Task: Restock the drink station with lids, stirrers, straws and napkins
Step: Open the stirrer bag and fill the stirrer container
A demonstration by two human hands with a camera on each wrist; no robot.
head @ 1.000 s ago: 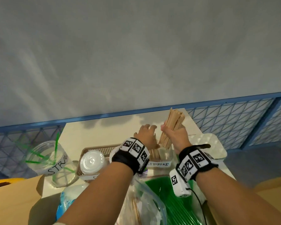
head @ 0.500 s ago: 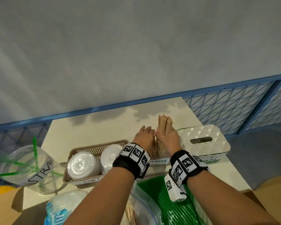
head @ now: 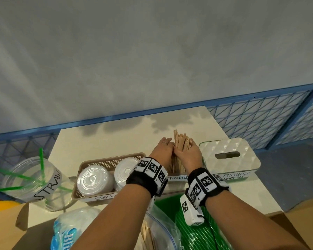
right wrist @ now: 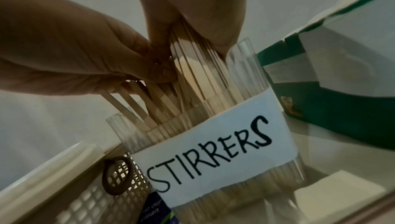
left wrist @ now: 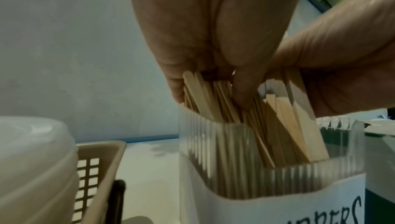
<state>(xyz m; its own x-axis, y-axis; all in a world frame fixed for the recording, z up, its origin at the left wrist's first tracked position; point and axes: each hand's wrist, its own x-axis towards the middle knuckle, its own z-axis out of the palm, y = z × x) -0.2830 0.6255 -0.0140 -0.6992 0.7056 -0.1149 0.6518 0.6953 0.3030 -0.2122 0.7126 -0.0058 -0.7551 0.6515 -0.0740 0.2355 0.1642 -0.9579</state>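
The scene is viewed from above and behind by the head camera. The ribbed clear plastic holder labelled "STIRRERS" (right wrist: 215, 145) is seen close up from below by both wrist cameras, from opposite sides.

Both forearms are bare, without sleeves. The left wrist (head: 148, 175) wears a black fabric band carrying a row of white square tiles, each printed with a black pixel pattern. The right wrist (head: 204, 186) wears a matching black band with the same patterned tiles, plus a white boxy unit (head: 191, 211) on its inner side, itself marked with patterns, and a thin black cable (head: 213, 231) running from it.
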